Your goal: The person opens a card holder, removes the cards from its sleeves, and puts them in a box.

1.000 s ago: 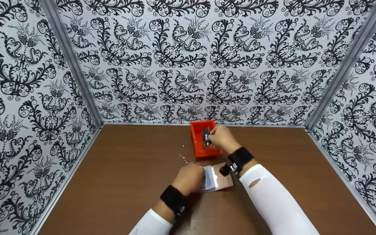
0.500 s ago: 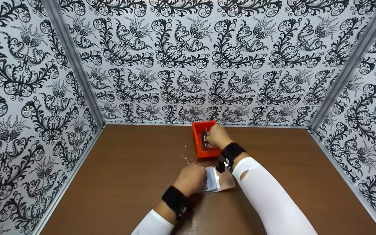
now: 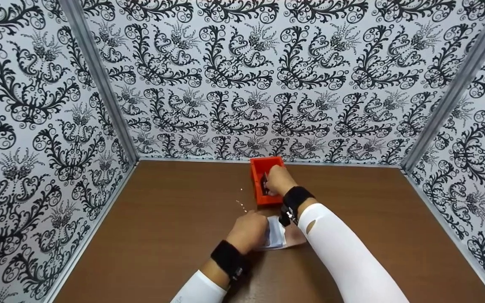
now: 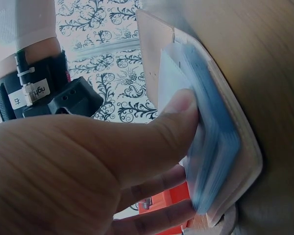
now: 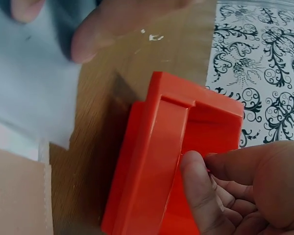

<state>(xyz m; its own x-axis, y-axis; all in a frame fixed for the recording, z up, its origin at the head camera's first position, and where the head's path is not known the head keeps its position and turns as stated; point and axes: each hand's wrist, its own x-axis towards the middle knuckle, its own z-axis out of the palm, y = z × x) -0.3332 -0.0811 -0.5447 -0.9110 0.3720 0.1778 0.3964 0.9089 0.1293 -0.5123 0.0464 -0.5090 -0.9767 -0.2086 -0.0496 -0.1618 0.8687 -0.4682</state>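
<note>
My left hand [image 3: 249, 231] grips the clear plastic sleeves [image 4: 213, 127] of a card holder, its thumb across the top of them. The holder's tan cover [image 4: 152, 51] lies spread open on the table. Farther back, my right hand [image 3: 280, 181] reaches into a red plastic bin [image 5: 159, 152]. Beside its fingertips in the head view is a dark card [image 3: 264, 183], which it pinches inside the bin. In the right wrist view the thumb and forefinger [image 5: 230, 166] meet over the bin, and the card is hidden there.
Small white scraps [image 3: 241, 205] lie on the brown table [image 3: 175, 219] left of the bin. A patterned wall [image 3: 242, 84] rises behind the bin, with side walls at left and right. My right forearm passes over the holder's right part.
My right hand has lowered the dark card deeper into the bin, and less of the card shows. The left hand stays on the sleeves. The head view has shifted slightly.
</note>
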